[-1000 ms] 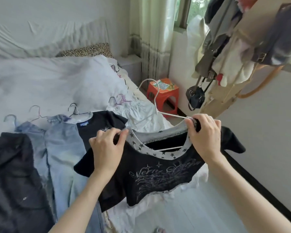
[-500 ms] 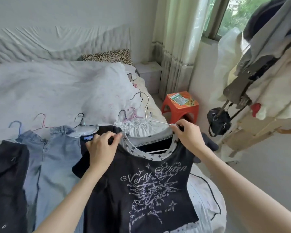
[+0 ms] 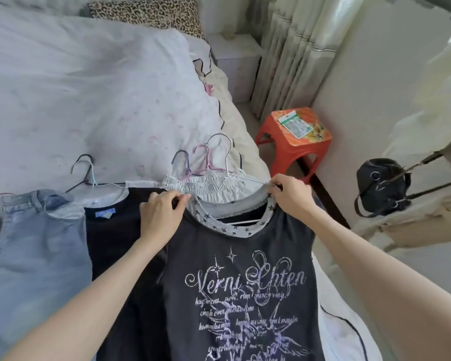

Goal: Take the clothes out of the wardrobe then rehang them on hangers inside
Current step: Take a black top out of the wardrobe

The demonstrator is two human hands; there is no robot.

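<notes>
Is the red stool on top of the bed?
No, the red stool stands on the floor beside the bed, near the curtain.

Both forearms are bare from the frame's lower edge to the wrists, no sleeves showing. The left hand [image 3: 160, 214] and right hand [image 3: 291, 194] wear no rings, watch or gloves.
</notes>
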